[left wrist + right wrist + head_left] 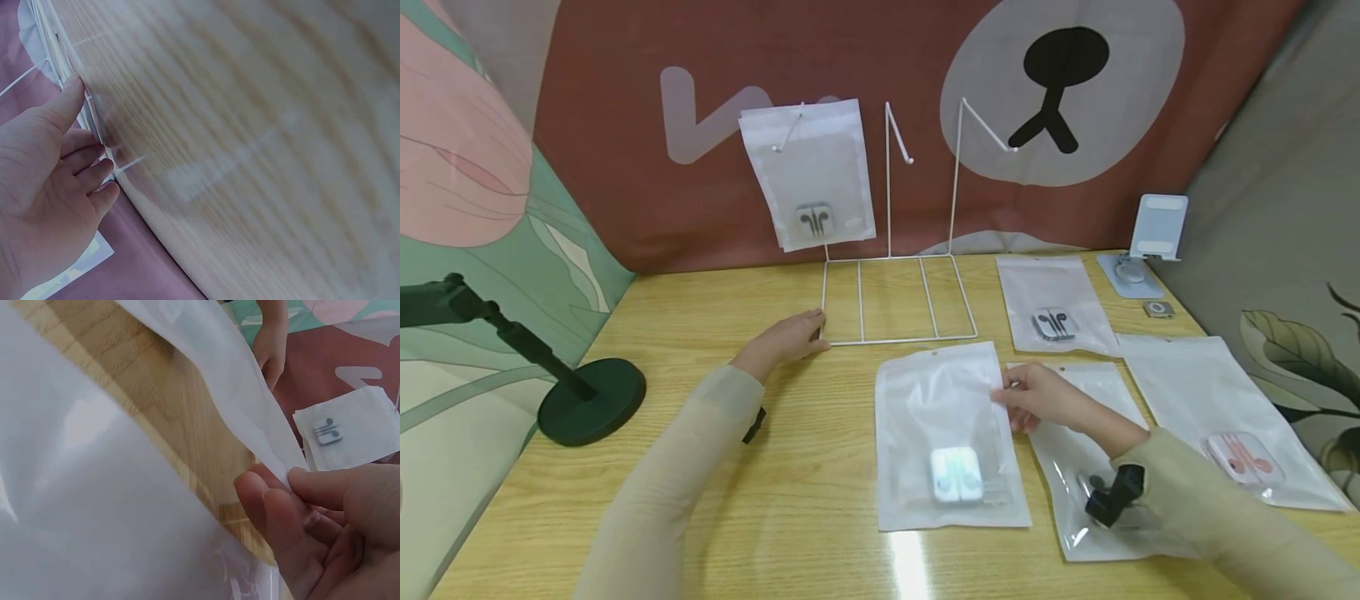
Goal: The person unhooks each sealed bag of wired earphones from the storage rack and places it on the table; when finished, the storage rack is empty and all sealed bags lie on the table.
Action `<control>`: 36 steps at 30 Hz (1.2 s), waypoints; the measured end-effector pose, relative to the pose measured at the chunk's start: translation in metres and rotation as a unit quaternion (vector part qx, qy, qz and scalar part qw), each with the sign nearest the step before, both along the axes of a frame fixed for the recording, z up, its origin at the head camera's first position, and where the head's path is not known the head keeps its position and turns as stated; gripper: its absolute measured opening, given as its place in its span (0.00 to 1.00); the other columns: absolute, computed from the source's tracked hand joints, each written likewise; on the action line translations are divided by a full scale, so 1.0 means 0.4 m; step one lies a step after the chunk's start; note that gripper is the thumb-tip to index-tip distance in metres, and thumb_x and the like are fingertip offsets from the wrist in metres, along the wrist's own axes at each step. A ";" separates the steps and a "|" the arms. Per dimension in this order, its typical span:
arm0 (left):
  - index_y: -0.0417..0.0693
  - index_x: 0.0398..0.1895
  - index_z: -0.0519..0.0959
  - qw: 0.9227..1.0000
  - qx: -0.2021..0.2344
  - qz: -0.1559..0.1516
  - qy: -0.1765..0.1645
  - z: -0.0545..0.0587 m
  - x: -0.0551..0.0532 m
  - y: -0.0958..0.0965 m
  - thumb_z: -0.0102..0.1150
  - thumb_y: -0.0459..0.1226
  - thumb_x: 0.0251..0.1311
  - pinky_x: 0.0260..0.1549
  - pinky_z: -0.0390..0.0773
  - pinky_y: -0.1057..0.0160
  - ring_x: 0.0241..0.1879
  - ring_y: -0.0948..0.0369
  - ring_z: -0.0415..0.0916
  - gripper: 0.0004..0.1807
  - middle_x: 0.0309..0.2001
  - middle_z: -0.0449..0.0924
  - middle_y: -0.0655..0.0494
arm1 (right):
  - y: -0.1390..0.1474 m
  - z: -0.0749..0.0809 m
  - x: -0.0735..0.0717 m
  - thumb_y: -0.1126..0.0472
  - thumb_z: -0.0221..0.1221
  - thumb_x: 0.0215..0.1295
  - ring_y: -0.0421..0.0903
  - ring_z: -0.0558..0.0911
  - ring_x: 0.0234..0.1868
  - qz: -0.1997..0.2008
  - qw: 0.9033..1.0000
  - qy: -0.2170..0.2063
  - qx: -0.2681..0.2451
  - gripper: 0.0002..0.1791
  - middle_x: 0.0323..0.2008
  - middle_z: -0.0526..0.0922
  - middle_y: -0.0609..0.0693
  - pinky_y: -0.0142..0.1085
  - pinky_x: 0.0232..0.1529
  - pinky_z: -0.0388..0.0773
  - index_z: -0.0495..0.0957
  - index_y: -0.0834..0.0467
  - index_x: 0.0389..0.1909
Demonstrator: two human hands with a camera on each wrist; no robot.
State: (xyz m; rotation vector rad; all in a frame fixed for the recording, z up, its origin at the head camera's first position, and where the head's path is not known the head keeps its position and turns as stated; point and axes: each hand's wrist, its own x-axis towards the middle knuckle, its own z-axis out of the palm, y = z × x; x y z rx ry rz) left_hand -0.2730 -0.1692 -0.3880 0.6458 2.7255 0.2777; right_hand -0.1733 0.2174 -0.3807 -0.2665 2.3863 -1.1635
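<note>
A white wire display rack [889, 258] stands at the back of the table. My left hand [786, 340] holds the front left corner of its base; in the left wrist view the thumb and curled fingers of that hand [56, 169] lie along the wire. My right hand [1037, 396] pinches the right edge of a white plastic pouch [917, 450], which has a boxed pair of earphones [957, 475] showing through it. Thumb and forefinger of that hand [325, 519] meet on the pouch edge [250, 419] in the right wrist view.
White pouches [808, 179] with earphones hang on the rack's left hook. More pouches lie to the right: one at the back [1045, 287], one under my right arm [1067, 467], one far right [1195, 375]. A phone stand [1157, 225] and black stand base [591, 402] flank the table.
</note>
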 end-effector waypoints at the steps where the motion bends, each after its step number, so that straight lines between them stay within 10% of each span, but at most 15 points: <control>1: 0.31 0.68 0.51 1.000 0.000 -0.001 0.002 0.000 0.000 0.000 0.49 0.46 0.66 0.65 0.48 0.52 0.67 0.45 0.45 0.36 0.68 0.46 0.36 | 0.001 -0.002 -0.001 0.59 0.56 0.65 0.46 0.78 0.16 0.002 1.000 -0.002 0.013 0.11 0.15 0.78 0.54 0.38 0.17 0.78 0.73 0.62 0.27; 18: 0.32 0.68 0.53 1.000 0.000 0.004 0.004 -0.001 0.001 0.003 0.49 0.45 0.66 0.65 0.49 0.51 0.67 0.45 0.46 0.35 0.68 0.47 0.36 | -0.002 -0.018 -0.036 0.53 0.62 0.59 0.40 0.67 0.09 0.034 0.990 0.061 0.125 0.17 0.10 0.72 0.47 0.30 0.11 0.65 0.73 0.57 0.16; 36: 0.33 0.69 0.50 1.000 -0.009 0.011 -0.007 -0.001 -0.001 0.004 0.48 0.46 0.67 0.65 0.47 0.52 0.67 0.45 0.44 0.37 0.69 0.46 0.37 | 0.013 0.003 -0.081 0.54 0.64 0.57 0.42 0.70 0.10 0.047 0.988 0.063 0.131 0.14 0.10 0.72 0.48 0.35 0.12 0.72 0.77 0.60 0.21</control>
